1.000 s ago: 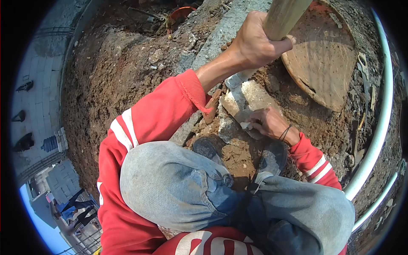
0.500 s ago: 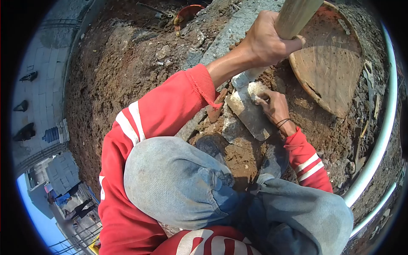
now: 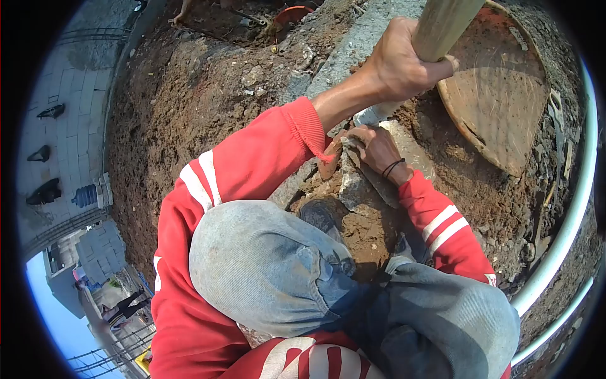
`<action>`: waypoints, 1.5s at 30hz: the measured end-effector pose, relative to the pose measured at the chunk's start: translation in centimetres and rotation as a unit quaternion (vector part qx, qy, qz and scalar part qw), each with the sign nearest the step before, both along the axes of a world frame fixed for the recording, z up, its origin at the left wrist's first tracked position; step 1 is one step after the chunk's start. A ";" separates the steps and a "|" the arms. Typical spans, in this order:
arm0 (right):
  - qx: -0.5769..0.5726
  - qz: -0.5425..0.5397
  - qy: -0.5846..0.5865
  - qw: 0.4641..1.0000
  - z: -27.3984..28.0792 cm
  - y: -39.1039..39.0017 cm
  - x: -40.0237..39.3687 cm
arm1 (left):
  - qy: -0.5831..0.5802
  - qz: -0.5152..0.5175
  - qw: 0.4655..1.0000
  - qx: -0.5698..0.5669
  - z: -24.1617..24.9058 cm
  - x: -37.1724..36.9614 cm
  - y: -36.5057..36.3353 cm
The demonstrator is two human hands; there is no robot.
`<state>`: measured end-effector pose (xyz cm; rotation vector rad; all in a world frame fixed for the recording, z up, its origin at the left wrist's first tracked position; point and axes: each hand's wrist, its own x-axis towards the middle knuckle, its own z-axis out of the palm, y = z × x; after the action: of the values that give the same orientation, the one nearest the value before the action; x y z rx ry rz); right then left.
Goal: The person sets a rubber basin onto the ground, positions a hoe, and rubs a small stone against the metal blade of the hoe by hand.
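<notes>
My left hand [image 3: 407,63] is closed around a thick wooden handle [image 3: 445,28], whose lower end is hidden behind the hand and forearm. Below it, my right hand [image 3: 379,151], with a dark band at the wrist, has its fingers curled over the upper left end of a flat stone slab [image 3: 415,155]. The slab looks tilted, and the hand covers part of it. A reddish brick piece [image 3: 329,161] stands just left of these fingers. Rough grey stone [image 3: 353,186] sits in the mud between my boots [image 3: 320,215].
A dirt-caked orange basin [image 3: 495,95] lies at the upper right. White pipes [image 3: 565,221] curve along the right side. A concrete strip [image 3: 353,47] runs behind my left arm, beside heaped soil [image 3: 189,95]. Another person [image 3: 123,308] is far off at the lower left.
My right hand has moved left, from the slab's right side to its upper left end. The slab now looks tilted. My left hand keeps its hold on the handle.
</notes>
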<state>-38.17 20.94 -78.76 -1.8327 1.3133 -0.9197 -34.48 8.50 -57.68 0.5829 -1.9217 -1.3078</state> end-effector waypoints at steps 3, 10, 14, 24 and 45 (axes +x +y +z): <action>0.057 0.070 0.031 0.995 0.5 -0.2 -1.7 | -0.014 0.008 1.000 0.012 0.3 0.0 0.4; 0.068 0.223 0.077 0.969 3.0 1.9 -4.4 | 0.031 -0.042 0.997 0.065 1.4 0.9 0.3; 0.148 0.074 0.041 0.985 4.3 0.6 -4.4 | -0.002 -0.084 0.994 0.072 -0.2 0.2 -1.0; 0.119 -0.006 0.017 0.993 5.6 1.9 -6.5 | 0.027 -0.028 0.999 0.026 -0.4 0.1 -0.7; 0.207 -0.181 0.112 0.955 4.9 7.5 -11.0 | -0.040 -0.048 0.995 0.071 0.1 0.3 -0.7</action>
<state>-49.19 28.44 -73.87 -1.4210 1.8686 -0.5610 -34.23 7.80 -57.58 0.6281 -1.9530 -1.5135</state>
